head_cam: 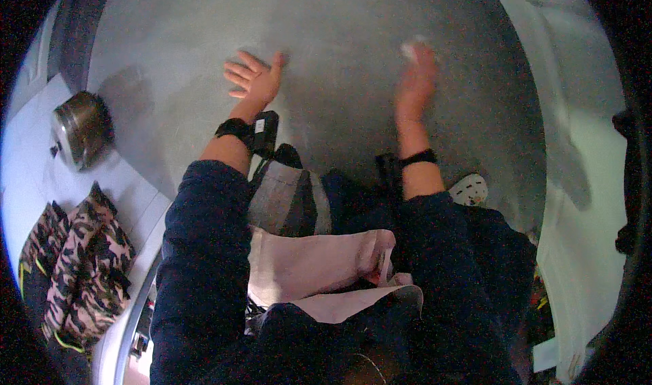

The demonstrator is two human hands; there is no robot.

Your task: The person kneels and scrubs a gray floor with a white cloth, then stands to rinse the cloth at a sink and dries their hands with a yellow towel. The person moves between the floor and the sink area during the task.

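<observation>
My left hand [257, 81] hangs above the grey floor [336, 23], palm showing and fingers spread, with nothing in it. A black strap with a black box-shaped device [265, 132] sits on that wrist. My right hand [417, 81] is raised apart from it on the right and blurred by motion. At its fingertips shows a small white patch [415, 48]; whether it is a held thing is unclear. A black band [418, 157] circles the right wrist. Below and between my forearms lies a pale pink bag or folded fabric [321, 257], its upper side gaping.
Grey striped fabric [280, 194] lies beyond the pink piece. At left, a shiny metallic container [84, 130] and camouflage-patterned fabric items [91, 268] rest on a white surface [135, 181]. A white spotted shoe or slipper [469, 189] shows beside my right sleeve. A pale panel [586, 252] borders the right.
</observation>
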